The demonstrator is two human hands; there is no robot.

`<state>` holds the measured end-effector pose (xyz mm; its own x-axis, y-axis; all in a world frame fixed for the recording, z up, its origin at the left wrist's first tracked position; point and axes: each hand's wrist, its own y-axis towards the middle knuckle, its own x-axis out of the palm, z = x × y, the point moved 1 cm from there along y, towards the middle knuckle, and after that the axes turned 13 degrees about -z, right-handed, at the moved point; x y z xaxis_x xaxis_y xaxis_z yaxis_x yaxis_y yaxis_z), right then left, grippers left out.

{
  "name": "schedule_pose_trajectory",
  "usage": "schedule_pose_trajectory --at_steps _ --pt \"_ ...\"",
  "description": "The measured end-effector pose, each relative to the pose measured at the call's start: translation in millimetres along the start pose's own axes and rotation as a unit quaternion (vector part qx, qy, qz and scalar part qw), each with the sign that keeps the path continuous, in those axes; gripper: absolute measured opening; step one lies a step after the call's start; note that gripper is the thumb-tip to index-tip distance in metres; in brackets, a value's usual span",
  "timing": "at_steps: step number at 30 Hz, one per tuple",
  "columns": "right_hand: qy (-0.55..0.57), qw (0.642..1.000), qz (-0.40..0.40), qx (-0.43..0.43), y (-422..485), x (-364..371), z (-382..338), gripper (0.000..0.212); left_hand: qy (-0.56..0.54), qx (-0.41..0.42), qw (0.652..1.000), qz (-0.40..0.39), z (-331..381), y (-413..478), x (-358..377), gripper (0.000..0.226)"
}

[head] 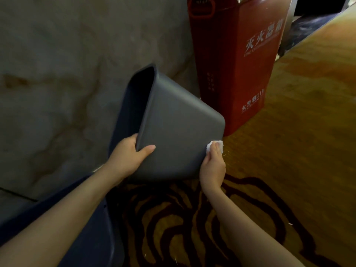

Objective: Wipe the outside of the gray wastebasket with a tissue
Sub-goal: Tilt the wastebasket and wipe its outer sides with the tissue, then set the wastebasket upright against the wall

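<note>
We count one gray wastebasket [173, 128], tilted, frame centre; left hand [129, 157] fingers clamp its rim. One tissue [215, 146], right hand [212, 166] fingers press it on lower right wall. One red box [237, 60] upper right, carpet [289, 151] below.

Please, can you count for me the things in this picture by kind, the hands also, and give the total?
Hands: 2, left hand on the rim, right hand pressing the tissue
Gray wastebasket: 1
White tissue: 1
Red fire extinguisher box: 1
Dark blue bin: 1
Total: 6
</note>
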<state>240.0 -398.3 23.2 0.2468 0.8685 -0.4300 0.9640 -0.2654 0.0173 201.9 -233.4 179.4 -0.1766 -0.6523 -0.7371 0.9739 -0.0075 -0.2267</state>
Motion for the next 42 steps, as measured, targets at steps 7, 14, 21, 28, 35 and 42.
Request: schedule_pose_trajectory --at_steps 7,14,21,28,35,42 --pt "-0.006 0.999 -0.035 0.011 -19 -9 -29 0.026 0.138 0.025 0.99 0.004 22 18 -17 0.032" --pt "0.034 0.985 -0.038 -0.165 -38 -39 -89 0.026 0.276 -0.007 0.959 -0.056 -1 -9 -21 0.016" --pt "0.026 0.97 -0.033 -0.24 -56 -60 -125 0.023 0.297 -0.003 0.954 -0.031 -13 -23 -20 0.019" --pt "0.019 0.941 -0.049 -0.335 -52 -68 -161 0.02 0.317 -0.038 0.948 -0.002 -25 -31 -21 0.017" --pt "-0.134 0.881 -0.265 -0.368 -6 -17 -212 0.019 0.271 -0.049 0.96 -0.05 -31 -40 -19 0.015" --pt "-0.321 0.745 -0.47 -0.348 17 37 -215 0.015 0.127 -0.012 0.985 -0.119 -44 -57 -54 0.036"
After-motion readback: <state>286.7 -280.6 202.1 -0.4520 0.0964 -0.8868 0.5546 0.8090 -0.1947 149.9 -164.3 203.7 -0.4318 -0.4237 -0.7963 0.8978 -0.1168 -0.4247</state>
